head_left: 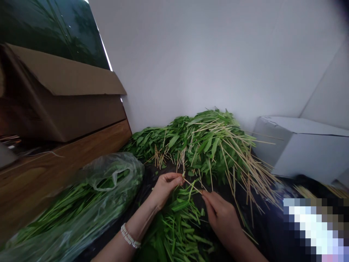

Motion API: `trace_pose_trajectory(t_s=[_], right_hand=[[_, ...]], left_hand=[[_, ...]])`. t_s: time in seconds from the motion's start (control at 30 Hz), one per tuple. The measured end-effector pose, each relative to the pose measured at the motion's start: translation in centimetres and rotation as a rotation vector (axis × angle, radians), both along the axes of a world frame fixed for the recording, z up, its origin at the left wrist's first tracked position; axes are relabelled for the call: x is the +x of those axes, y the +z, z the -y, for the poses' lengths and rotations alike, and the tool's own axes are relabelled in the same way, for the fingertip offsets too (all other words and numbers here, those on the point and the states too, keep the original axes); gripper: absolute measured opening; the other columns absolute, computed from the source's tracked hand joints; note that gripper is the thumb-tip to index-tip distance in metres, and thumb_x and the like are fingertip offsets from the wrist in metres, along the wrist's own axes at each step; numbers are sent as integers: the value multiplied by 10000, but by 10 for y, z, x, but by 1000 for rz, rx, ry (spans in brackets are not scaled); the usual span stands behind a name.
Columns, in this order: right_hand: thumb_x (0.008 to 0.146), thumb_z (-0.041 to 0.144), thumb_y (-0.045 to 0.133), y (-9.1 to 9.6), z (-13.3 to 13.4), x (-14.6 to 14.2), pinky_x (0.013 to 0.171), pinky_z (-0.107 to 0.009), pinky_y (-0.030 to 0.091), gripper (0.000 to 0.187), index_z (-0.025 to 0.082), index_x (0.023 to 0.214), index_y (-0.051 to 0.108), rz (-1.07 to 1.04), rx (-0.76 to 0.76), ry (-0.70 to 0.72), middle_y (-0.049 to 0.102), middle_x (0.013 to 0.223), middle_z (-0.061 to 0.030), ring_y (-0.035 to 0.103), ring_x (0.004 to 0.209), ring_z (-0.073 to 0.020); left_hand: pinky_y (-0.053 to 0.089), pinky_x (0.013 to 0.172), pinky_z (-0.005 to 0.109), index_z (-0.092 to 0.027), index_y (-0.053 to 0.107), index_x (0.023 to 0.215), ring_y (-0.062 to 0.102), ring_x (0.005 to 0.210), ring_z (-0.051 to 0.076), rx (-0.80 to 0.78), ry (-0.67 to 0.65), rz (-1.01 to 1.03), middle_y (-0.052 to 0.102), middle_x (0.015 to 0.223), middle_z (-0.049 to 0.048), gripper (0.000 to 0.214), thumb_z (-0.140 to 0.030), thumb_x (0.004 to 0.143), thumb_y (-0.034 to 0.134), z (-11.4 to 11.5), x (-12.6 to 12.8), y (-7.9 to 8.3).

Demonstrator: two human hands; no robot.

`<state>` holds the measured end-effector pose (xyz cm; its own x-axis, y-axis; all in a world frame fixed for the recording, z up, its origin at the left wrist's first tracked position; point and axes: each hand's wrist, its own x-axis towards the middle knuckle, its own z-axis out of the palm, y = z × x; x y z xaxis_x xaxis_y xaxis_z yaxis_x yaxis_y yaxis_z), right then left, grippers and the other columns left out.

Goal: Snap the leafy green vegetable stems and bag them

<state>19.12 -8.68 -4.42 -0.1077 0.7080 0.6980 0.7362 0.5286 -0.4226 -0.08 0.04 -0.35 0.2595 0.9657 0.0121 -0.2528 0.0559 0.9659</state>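
Observation:
My left hand (165, 187) pinches a small green stem piece at one end of a thin bamboo skewer (192, 184). My right hand (220, 214) grips the other end of that skewer between thumb and fingers. Under both hands lies a loose heap of cut green stems and leaves (178, 227) on a dark sheet. Behind the hands rises a big pile of skewered leafy greens (203, 142), with many skewer ends sticking out toward the right. A bead bracelet (130, 236) circles my left wrist.
A clear plastic bag of long green stalks (81, 203) lies at the left. A wooden ledge (62, 160) carries an open cardboard box (62, 105). A white box (305, 145) stands at the right by the wall. More loose skewers (305, 191) lie beside it.

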Motion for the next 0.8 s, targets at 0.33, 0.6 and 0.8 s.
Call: trace_pose_trajectory(t_s=[0.33, 0.6, 0.8], right_hand=[[960, 165, 386, 3, 0, -5, 735, -262, 518, 274, 171, 1129, 602, 7, 7, 9, 665, 845, -56, 661, 754, -153], [966, 259, 356, 25, 1, 11, 601, -229, 496, 227, 197, 1014, 569, -119, 47, -221, 672, 787, -18, 662, 666, -141], [963, 330, 338, 30, 3, 16, 552, -231, 488, 233, 226, 986, 545, -165, -16, -282, 670, 723, 5, 658, 597, -155]], left_hand=[[465, 698, 250, -137, 746, 734, 604, 673, 142, 117, -136, -196, 710, 735, 41, 285, -385, 617, 821, 12, 10, 0], [412, 950, 337, -187, 746, 948, 585, 1079, 244, 616, -151, -686, 665, 1140, 111, 303, -368, 903, 507, 10, 8, -5], [440, 873, 320, -227, 729, 1005, 642, 958, 230, 773, -238, -903, 725, 1025, 85, 238, -227, 879, 528, 15, 11, -20]])
